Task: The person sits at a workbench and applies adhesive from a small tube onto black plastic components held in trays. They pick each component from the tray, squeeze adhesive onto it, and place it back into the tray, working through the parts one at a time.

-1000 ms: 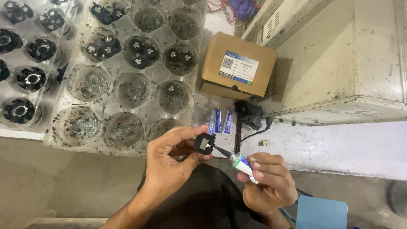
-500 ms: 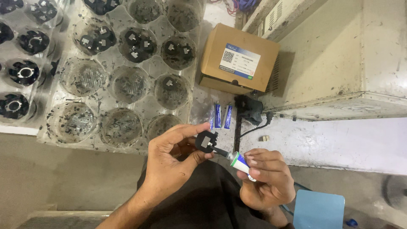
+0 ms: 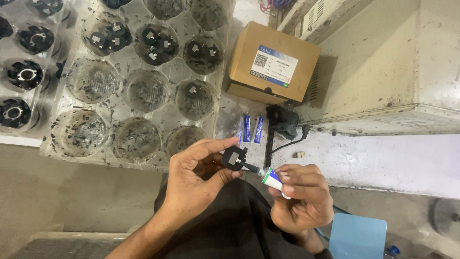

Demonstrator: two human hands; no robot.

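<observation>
Dirty white worktop (image 3: pixel 383 163) holds clear cup trays (image 3: pixel 143 91) and a brown box (image 3: pixel 273 62). Left hand (image 3: pixel 196 184) pinches a small black part (image 3: pixel 234 158), light and hard, by its edges. Right hand (image 3: pixel 302 201) squeezes a soft little glue tube (image 3: pixel 270 178), tip touching it.

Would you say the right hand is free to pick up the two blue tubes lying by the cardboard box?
Probably not yet: the right hand grips a glue tube, though the blue tubes lie uncovered.

Even, fairly bright light from above; soft shadow beside the box (image 3: pixel 273 62). Faint glare on the clear tray (image 3: pixel 139 96). Focus sharp, edges slightly stretched.
</observation>
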